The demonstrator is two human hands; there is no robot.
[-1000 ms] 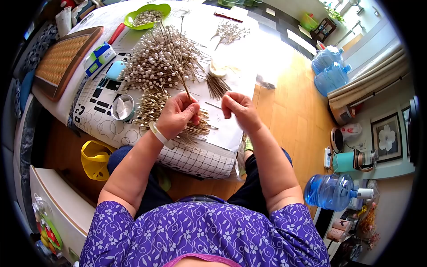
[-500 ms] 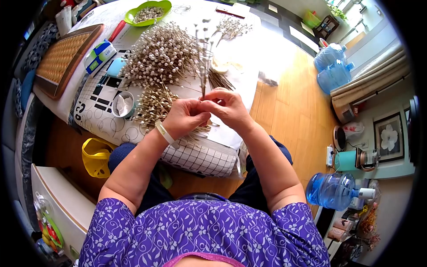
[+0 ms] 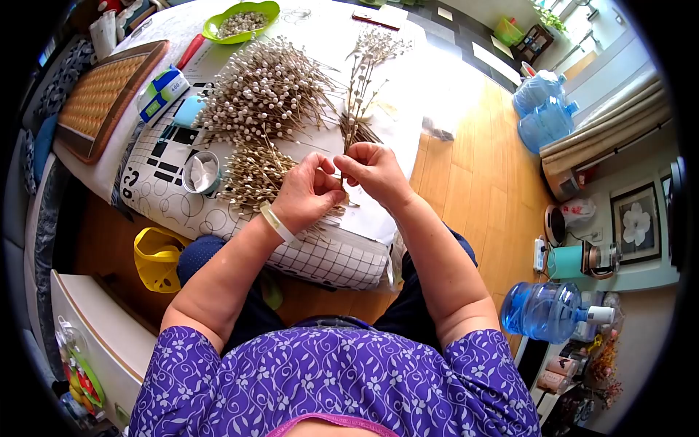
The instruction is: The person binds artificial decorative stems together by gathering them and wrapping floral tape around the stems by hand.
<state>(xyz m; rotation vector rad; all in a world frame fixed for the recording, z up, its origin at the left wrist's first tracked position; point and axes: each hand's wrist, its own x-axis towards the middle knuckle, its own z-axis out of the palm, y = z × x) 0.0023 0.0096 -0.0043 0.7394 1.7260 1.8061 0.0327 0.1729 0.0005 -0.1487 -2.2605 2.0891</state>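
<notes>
A person in a purple patterned top works at a cluttered worktop (image 3: 317, 261), a slim spray of dried, beadlike-headed stems (image 3: 353, 91) upright at the fingertips and fanning toward 12 o'clock. The right hand (image 3: 373, 173) pinches the spray near its foot between thumb and fingers; the left hand (image 3: 312, 195) sits just beside it at 9 o'clock, fingers curled, though whether it grips a stem of its own cannot be told.

Around the pair of hands lies the stock. A large heap of pale-headed stems (image 3: 268, 91) spreads at 11 o'clock, and a smaller heap of finer stems (image 3: 255, 171) sits at 9 o'clock, with a cup holding something white (image 3: 202, 172) beyond it. A bundle of brown stem ends (image 3: 368, 134) rests close by at 1 o'clock; farther out, between 12 and 1, lies another spray (image 3: 390, 48). A green bowl (image 3: 271, 14) of loose pale heads stands far off at 11 o'clock.

By the look of it, the work is at an early stage: one spray is partly gathered in hand, a little is set aside, and both heaps remain to be worked through.
</notes>
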